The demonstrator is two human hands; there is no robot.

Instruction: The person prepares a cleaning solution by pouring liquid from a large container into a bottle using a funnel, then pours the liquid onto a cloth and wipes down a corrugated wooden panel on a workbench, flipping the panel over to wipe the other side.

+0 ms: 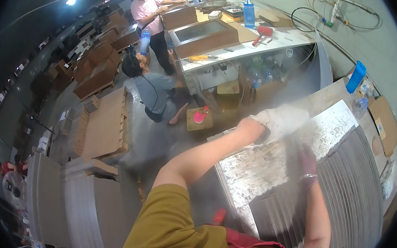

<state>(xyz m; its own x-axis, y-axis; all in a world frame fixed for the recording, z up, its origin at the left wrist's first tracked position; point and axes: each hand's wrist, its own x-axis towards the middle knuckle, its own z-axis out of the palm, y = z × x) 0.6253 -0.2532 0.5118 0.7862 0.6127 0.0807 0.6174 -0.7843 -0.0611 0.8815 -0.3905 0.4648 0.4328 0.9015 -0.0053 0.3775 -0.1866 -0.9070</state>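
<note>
My left hand [250, 130] is closed around what looks like a whitish cloth [283, 123], bunched and blurred in pale dust. Beneath it lies a flat board [255, 171] with a worn, white-smeared surface. My right hand [307, 162] wears a dusty pinkish glove, with a bracelet at the wrist. It reaches over the board's right part, fingers stretched forward and hazy; whether it presses on the surface is hard to see. Long grey ribbed strips [344, 188] lie side by side next to the board, close to my right forearm.
A crouching person [156, 92] in grey and a standing person [147, 13] in pink are at the far left. A white workbench [276, 46] holds brown frames, a red mallet [263, 33] and a blue bottle [248, 15]. Stacked panels [92, 209] stand left; another blue bottle [356, 77] stands right.
</note>
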